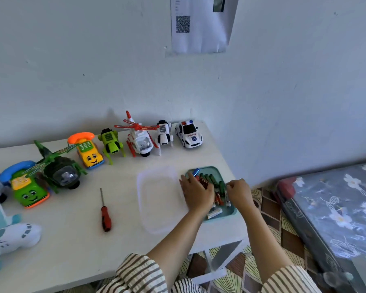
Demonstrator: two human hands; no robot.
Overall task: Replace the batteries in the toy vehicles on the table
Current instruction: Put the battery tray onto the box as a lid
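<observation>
Grip: our left hand [197, 193] covers batteries [209, 179] in teal tray [233, 211], hold unclear; right hand [239, 190] curled, likewise unclear. Batteries: small, rigid, probably slippery; we'd pinch mid-barrel.

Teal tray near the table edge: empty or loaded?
Loaded. Green and red batteries lie piled inside the tray. Exact count: cannot tell.

White plane [9, 235] cut by left edge, battery labels [228, 198] unreadable

White table [72, 240] bears toy vehicles [140, 140], screwdriver [105, 216], lid [159, 199] (clear), teal tray [213, 169].
</observation>
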